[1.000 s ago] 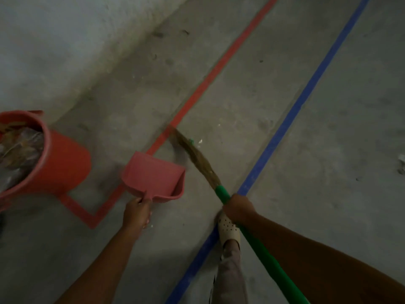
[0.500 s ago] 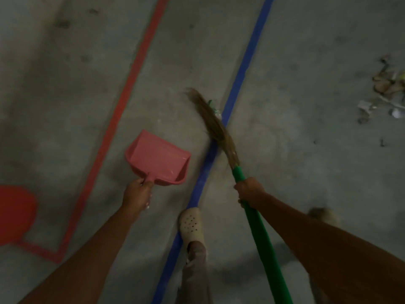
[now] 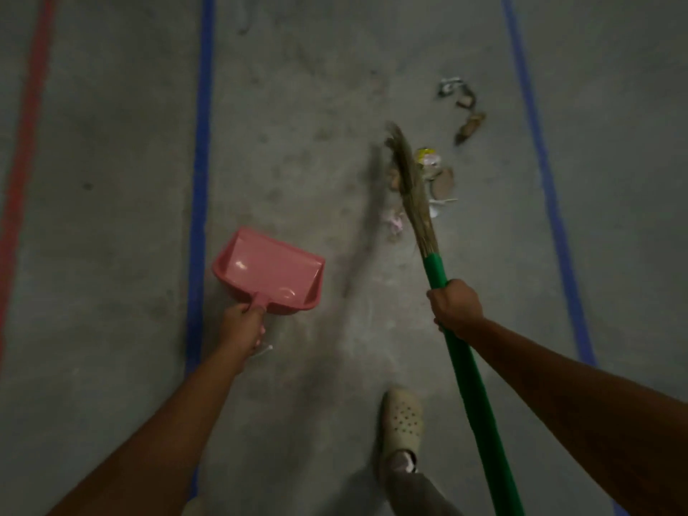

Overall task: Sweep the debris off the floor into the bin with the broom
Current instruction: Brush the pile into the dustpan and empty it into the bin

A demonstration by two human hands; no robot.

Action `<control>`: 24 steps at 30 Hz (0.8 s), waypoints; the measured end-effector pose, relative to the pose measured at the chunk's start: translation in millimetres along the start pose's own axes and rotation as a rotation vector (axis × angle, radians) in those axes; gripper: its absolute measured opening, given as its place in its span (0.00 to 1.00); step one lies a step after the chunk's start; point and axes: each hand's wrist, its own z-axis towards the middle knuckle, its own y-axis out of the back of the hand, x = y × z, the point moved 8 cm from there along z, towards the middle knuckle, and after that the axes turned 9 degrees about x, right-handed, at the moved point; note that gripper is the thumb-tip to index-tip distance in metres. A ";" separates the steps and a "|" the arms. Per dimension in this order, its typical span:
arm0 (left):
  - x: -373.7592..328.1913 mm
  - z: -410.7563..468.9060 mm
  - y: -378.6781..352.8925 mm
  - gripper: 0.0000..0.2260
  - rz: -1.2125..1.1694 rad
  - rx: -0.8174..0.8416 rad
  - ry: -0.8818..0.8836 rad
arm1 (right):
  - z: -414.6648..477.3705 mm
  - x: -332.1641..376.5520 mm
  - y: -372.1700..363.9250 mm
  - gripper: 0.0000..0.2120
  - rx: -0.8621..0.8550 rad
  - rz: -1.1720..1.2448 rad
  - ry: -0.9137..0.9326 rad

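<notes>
My right hand (image 3: 455, 306) grips the green handle of a broom (image 3: 470, 381). Its straw head (image 3: 411, 184) lies over a small heap of debris (image 3: 439, 176): paper scraps, a brown disc, a yellowish wrapper. More debris (image 3: 467, 119), brown bits and a crumpled scrap, lies further up the floor. My left hand (image 3: 244, 327) holds a pink dustpan (image 3: 270, 271) by its handle, mouth facing away from me, left of the broom and apart from the debris. The bin is out of view.
The grey concrete floor carries a blue tape line (image 3: 199, 188) left of the dustpan, another blue tape line (image 3: 547, 188) at the right, and a red line (image 3: 26, 143) at the far left. My foot in a pale perforated clog (image 3: 402, 422) stands near the bottom centre.
The view has swung right, away from the red bin, which has left the frame. The broom head went from beside the dustpan across the blue line onto the debris heap. Both grips are unchanged.
</notes>
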 end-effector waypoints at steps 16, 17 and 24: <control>72.7 -57.1 -75.3 0.26 0.302 -0.012 0.194 | -37.5 -130.7 -65.0 0.16 0.432 -0.270 -0.001; 84.9 -59.7 -77.1 0.26 0.317 -0.002 0.209 | -32.8 -140.1 -64.1 0.16 0.429 -0.230 -0.049; 77.4 -40.8 -103.6 0.23 0.341 0.071 0.179 | 24.2 -145.4 -7.9 0.18 0.239 -0.089 -0.101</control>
